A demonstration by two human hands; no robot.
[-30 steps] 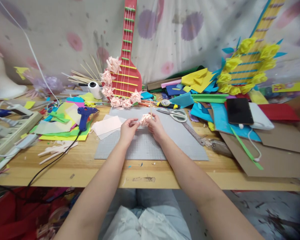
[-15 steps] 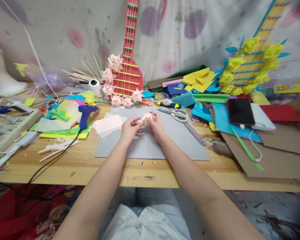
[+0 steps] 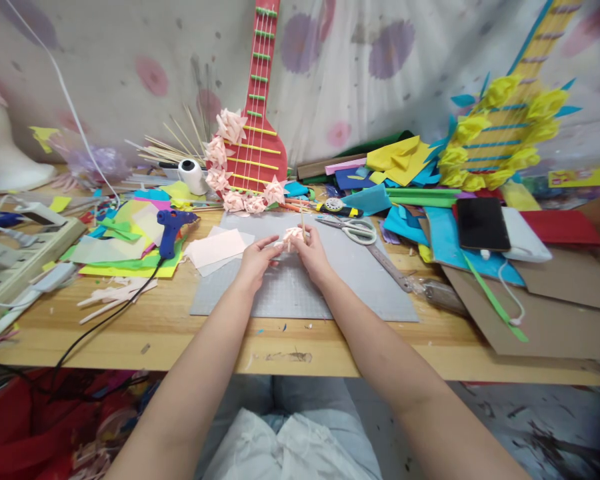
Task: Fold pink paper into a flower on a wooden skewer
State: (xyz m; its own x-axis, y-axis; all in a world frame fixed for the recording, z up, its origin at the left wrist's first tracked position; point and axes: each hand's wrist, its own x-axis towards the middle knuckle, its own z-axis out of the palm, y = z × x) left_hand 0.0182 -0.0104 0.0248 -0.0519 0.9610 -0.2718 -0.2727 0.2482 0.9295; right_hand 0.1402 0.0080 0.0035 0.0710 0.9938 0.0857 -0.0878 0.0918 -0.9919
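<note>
A small pale pink paper flower point(image 3: 293, 235) is held up over the grey cutting mat point(image 3: 290, 293), between my two hands. My left hand point(image 3: 258, 261) pinches at the flower's left side with thumb and forefinger; the exact contact is too small to see clearly. On the other side, my right hand point(image 3: 312, 255) is closed on the flower's right edge and on a thin wooden stick point(image 3: 303, 215) that points upward from its fingers. Pale pink paper sheets point(image 3: 216, 249) lie left of my hands, partly on the mat. Scissors point(image 3: 359, 231) rest on the mat to the right.
Behind the mat stands a red paper guitar point(image 3: 260, 157) with pink flowers. A blue glue gun point(image 3: 169, 233) lies left on coloured sheets, its cord crossing the table. To the right are a metal ruler point(image 3: 387, 265), a phone point(image 3: 483, 223) and cardboard point(image 3: 545, 320). A yellow guitar point(image 3: 500, 133) stands back right.
My left hand has shifted slightly left, its fingers opening a little from the flower. The stick in my right hand has tilted a bit to the left.
</note>
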